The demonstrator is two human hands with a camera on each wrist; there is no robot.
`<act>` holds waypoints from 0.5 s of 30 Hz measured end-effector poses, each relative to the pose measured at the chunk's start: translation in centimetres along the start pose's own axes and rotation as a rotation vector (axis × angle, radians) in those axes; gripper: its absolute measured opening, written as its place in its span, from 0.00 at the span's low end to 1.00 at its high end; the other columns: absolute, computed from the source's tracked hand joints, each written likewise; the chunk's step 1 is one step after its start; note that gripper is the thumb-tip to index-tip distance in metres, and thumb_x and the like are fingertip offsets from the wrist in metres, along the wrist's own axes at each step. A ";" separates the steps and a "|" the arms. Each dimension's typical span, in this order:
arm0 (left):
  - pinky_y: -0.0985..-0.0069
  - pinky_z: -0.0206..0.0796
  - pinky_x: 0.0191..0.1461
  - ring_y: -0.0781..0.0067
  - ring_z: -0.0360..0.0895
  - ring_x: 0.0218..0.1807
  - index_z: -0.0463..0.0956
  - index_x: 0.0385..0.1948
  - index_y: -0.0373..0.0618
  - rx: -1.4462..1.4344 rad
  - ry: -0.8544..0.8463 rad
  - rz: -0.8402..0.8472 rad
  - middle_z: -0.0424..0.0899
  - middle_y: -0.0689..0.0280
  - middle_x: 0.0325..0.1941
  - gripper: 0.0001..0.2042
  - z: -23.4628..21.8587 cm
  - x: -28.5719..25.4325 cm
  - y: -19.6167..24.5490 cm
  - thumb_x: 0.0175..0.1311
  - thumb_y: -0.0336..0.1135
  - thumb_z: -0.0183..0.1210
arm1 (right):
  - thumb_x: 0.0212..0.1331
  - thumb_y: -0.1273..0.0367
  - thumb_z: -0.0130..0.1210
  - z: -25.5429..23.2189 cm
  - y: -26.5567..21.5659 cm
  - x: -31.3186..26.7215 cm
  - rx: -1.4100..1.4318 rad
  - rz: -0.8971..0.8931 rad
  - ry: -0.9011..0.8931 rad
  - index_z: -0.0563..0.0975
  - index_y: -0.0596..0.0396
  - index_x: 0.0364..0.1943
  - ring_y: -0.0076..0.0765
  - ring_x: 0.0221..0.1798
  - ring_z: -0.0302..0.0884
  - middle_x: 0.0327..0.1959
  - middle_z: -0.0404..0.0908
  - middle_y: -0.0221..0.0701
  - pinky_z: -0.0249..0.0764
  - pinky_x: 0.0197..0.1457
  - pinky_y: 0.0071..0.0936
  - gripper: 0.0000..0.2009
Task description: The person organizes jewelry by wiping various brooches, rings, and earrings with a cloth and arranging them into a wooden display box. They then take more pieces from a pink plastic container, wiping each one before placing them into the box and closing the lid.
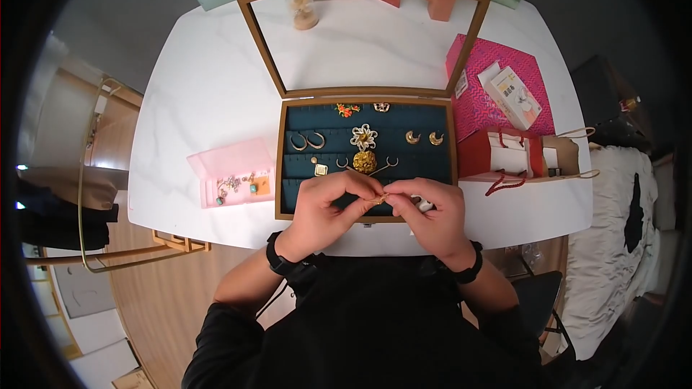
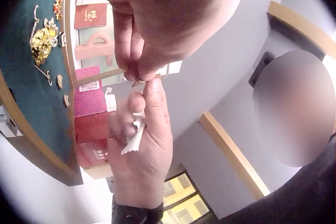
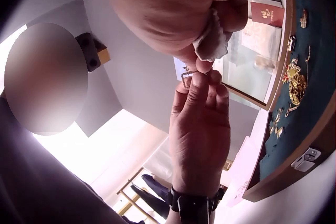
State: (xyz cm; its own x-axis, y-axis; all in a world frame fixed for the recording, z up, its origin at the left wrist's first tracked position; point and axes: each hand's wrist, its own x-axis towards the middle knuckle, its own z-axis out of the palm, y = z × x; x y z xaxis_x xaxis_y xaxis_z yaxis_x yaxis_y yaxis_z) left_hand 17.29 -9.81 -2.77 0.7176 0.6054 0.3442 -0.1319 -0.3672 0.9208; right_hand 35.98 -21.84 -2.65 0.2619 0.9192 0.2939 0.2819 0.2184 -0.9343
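Note:
Just above the front edge of the open jewellery case [image 1: 278,166], both hands meet fingertip to fingertip. The left hand [image 1: 328,205] pinches a small gold-coloured piece of jewellery [image 3: 185,78] between thumb and fingers. The right hand [image 1: 436,216] pinches the same small piece from the other side. A crumpled white tissue [image 2: 135,139] is tucked in the right hand's curled fingers. Gold earrings, a flower-shaped piece [image 1: 364,137] and a gold textured piece [image 1: 365,162] rest on the dark green lining behind the hands. The fingertips hide part of the held piece.
A pink box [image 1: 209,166] with small jewellery lies left of the case. Its glass lid [image 1: 282,90] stands raised at the back. To the right are a red paper bag [image 1: 515,155], a pink package [image 1: 472,119] and a small white box [image 1: 513,97].

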 end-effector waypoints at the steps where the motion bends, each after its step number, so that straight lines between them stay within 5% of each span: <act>1: 0.68 0.84 0.52 0.61 0.93 0.47 0.82 0.37 0.37 0.062 -0.002 0.070 0.93 0.55 0.43 0.07 0.0 0.0 0.0 0.66 0.18 0.72 | 0.66 0.77 0.71 -0.1 0.0 0.0 -0.035 -0.057 -0.011 0.89 0.58 0.48 0.26 0.32 0.88 0.36 0.92 0.35 0.79 0.35 0.23 0.09; 15: 0.68 0.85 0.46 0.58 0.93 0.42 0.85 0.34 0.40 0.218 -0.031 0.202 0.93 0.59 0.39 0.06 -0.6 -0.4 0.2 0.62 0.19 0.73 | 0.65 0.79 0.71 -0.4 -0.5 0.4 -0.117 -0.180 -0.093 0.89 0.57 0.47 0.29 0.29 0.86 0.33 0.90 0.35 0.78 0.32 0.25 0.09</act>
State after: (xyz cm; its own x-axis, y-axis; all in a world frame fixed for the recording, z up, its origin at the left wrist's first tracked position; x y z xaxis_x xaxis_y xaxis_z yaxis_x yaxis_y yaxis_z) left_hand 16.56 -9.64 -2.62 0.7127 0.4842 0.5075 -0.1268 -0.6227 0.7721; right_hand 36.35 -21.71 -1.95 0.1128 0.8962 0.4291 0.4234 0.3473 -0.8367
